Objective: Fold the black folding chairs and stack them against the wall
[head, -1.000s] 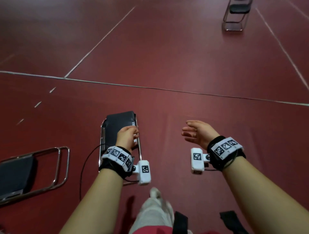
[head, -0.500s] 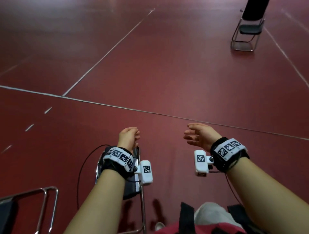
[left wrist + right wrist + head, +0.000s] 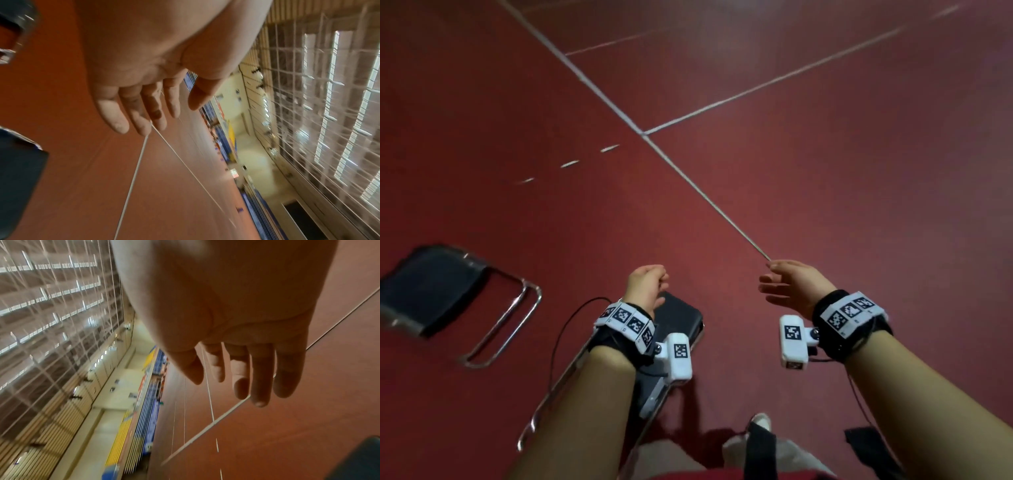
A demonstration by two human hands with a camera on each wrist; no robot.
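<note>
Black chair [image 3: 681, 318] under left hand [image 3: 645, 286]

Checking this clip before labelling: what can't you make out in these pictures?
- Head view: folded chair mostly hidden under the left forearm; what props it is unclear.
- Head view: second chair cut off by the left edge.
- Left wrist view: far wall blurred; stacked chairs indiscernible.
</note>
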